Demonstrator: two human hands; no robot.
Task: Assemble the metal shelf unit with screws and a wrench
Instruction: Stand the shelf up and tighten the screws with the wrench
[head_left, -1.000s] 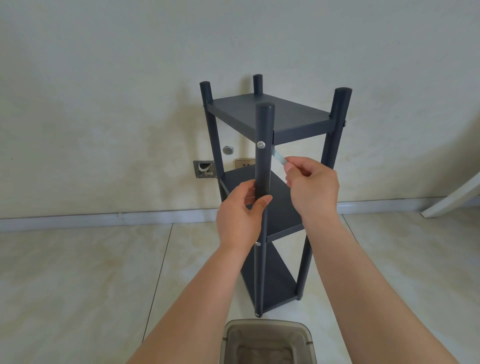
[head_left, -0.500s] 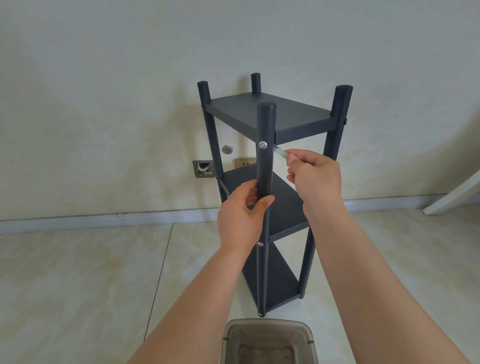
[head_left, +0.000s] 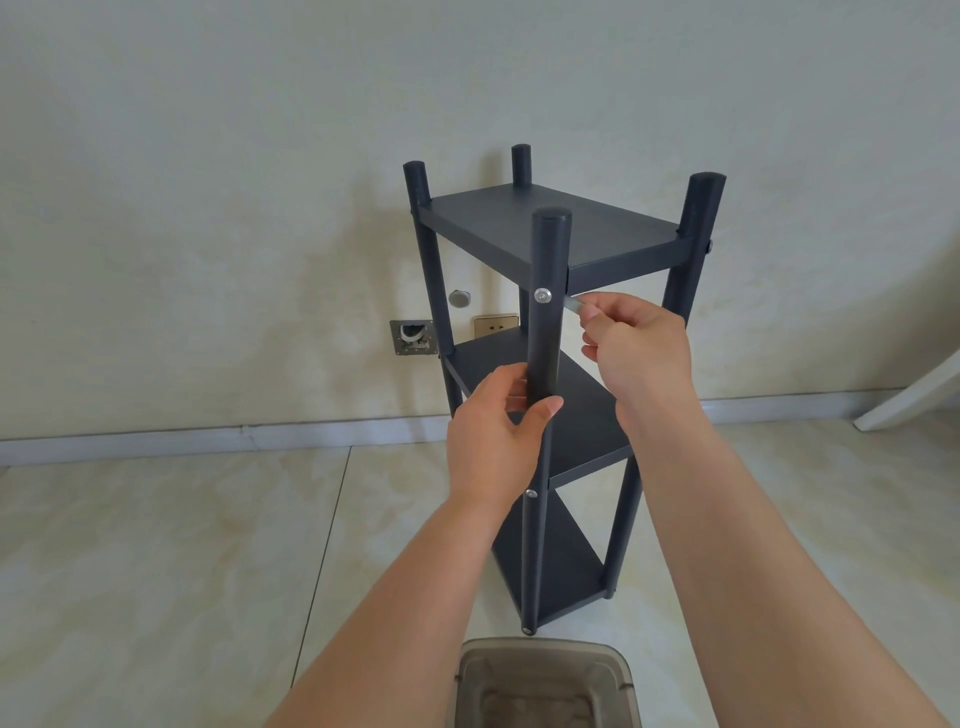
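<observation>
A dark grey three-tier metal shelf unit (head_left: 550, 228) stands upright on the tiled floor near the wall. My left hand (head_left: 493, 441) grips its front post (head_left: 545, 338) just above the middle shelf. A silver screw (head_left: 542, 296) sits in that post at the top shelf's level. Just right of the screw, my right hand (head_left: 639, 348) pinches a small silver wrench (head_left: 575, 304), whose tip points at the post. A second screw (head_left: 530, 493) shows lower on the same post, below my left wrist.
A grey-brown plastic bin (head_left: 545, 680) sits on the floor right in front of me, below the shelf. The wall behind carries a socket (head_left: 496, 326) and an open metal box (head_left: 414, 338). A white slanted leg (head_left: 909, 395) stands at the far right.
My right hand has risen and moved the wrench closer to the top screw on the front post. The left hand keeps its hold on the post.
</observation>
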